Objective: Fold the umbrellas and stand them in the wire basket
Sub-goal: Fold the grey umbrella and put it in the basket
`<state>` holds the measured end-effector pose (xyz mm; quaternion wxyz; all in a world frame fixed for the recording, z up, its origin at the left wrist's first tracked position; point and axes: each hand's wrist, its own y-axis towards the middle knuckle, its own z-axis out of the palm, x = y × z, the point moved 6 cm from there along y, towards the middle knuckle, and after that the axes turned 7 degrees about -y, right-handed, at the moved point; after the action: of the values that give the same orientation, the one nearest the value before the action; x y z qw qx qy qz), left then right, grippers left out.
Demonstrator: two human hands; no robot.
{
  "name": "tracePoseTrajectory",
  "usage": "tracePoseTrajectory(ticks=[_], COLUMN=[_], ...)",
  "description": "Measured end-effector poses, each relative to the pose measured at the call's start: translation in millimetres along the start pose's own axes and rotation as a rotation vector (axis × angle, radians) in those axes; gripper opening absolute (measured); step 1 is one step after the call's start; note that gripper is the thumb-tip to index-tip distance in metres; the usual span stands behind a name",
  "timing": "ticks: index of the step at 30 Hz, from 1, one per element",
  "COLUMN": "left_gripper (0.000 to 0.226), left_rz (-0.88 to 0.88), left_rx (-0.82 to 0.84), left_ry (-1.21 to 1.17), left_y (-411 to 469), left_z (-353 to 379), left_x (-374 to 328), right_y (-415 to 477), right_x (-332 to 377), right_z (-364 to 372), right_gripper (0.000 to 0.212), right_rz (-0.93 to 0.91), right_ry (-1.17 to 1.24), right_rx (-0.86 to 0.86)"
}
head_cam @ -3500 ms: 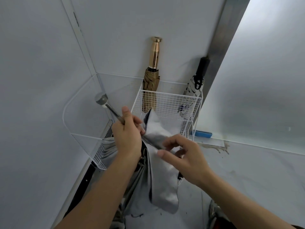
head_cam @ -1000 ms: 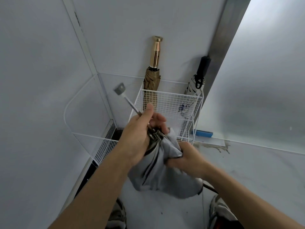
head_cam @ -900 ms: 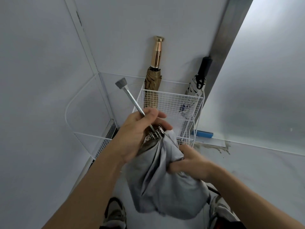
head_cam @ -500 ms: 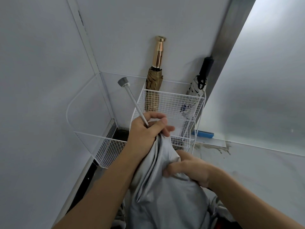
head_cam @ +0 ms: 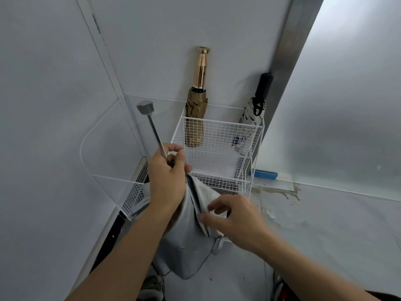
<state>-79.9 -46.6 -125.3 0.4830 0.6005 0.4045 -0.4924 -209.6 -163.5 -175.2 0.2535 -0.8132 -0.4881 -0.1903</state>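
Note:
A grey umbrella [head_cam: 186, 246] hangs in front of me with its loose canopy drooping downward and its metal shaft and grey end cap [head_cam: 145, 107] pointing up and left. My left hand [head_cam: 167, 177] is shut around the shaft where the canopy gathers. My right hand [head_cam: 234, 218] pinches a fold of the grey fabric just right of that. Behind them stands the white wire basket [head_cam: 219, 129] against the wall. A folded tan umbrella [head_cam: 196, 109] with a gold handle stands in its back left. In its back right corner leans a folded white patterned umbrella [head_cam: 251, 118] with a black handle.
White walls close in on the left and behind the basket. A curved white wire frame [head_cam: 104, 177] sits low at the left. A blue object [head_cam: 263, 174] lies by the wall right of the basket. A metal post [head_cam: 290, 40] rises at the right. My shoes show at the bottom.
My right hand has slid down the canopy and now pinches a fold lower and further right. The shaft has tilted more upright, and the fabric hangs more gathered below my left hand.

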Motion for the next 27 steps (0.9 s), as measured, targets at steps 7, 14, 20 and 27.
tracePoseTrajectory(ticks=[7, 14, 20, 27], left_gripper=[0.012, 0.01, 0.01, 0.013], left_rz=[-0.068, -0.156, -0.202, -0.268], left_rx=[0.274, 0.308, 0.382, 0.431], left_ry=[0.13, 0.113, 0.102, 0.009], left_y=[2.8, 7.3, 12.3, 14.6], left_z=[6.7, 4.5, -0.4, -6.5], left_x=[6.4, 13.9, 14.4, 15.6], right_y=[24.0, 16.9, 20.4, 26.3], right_x=[-46.2, -34.2, -41.2, -48.5], right_z=[-60.0, -50.4, -48.0, -65.9], right_gripper=[0.015, 0.047, 0.029, 0.023], right_rz=[0.199, 0.067, 0.009, 0.042], right_ry=[0.535, 0.736, 0.336, 0.762], right_rx=[-0.066, 0.143, 0.008, -0.114])
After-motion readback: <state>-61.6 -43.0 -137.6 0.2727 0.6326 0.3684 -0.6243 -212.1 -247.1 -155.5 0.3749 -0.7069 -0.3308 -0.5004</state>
